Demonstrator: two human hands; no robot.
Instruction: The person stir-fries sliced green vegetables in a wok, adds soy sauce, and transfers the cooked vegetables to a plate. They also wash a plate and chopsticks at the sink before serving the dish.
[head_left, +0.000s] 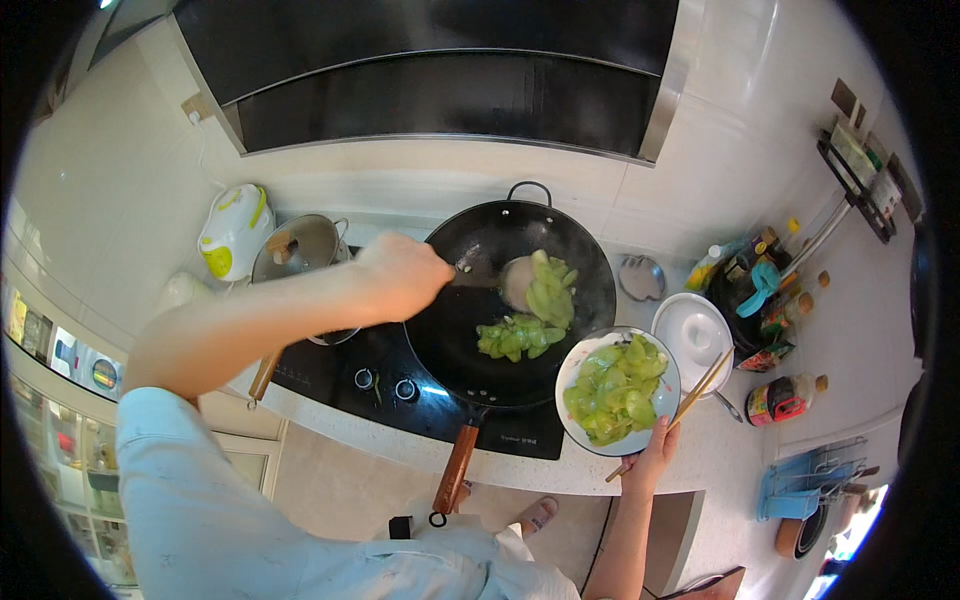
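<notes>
My left hand (409, 274) is closed at the left rim of a black wok (442, 352). It seems to grip a spatula (516, 285), whose pale round head lies in the wok under some green slices; its handle is hard to make out. Sliced green vegetable (521, 336) forms two clumps on the wok's right side, and small white bits (465, 266) stick to the wall near my hand. My right hand (654, 454) holds a white plate (568, 405) heaped with more green slices (615, 390), close to the wok's right rim. Wooden chopsticks (701, 386) are held in the same hand.
The wok's wooden handle (457, 469) points toward me over the black cooktop (517, 435). A glass-lidded pot (300, 244) and a white-green appliance (238, 231) stand left. Right are a white lid (694, 337), sauce bottles (780, 401) and a blue rack (787, 502). A range hood (450, 97) hangs behind.
</notes>
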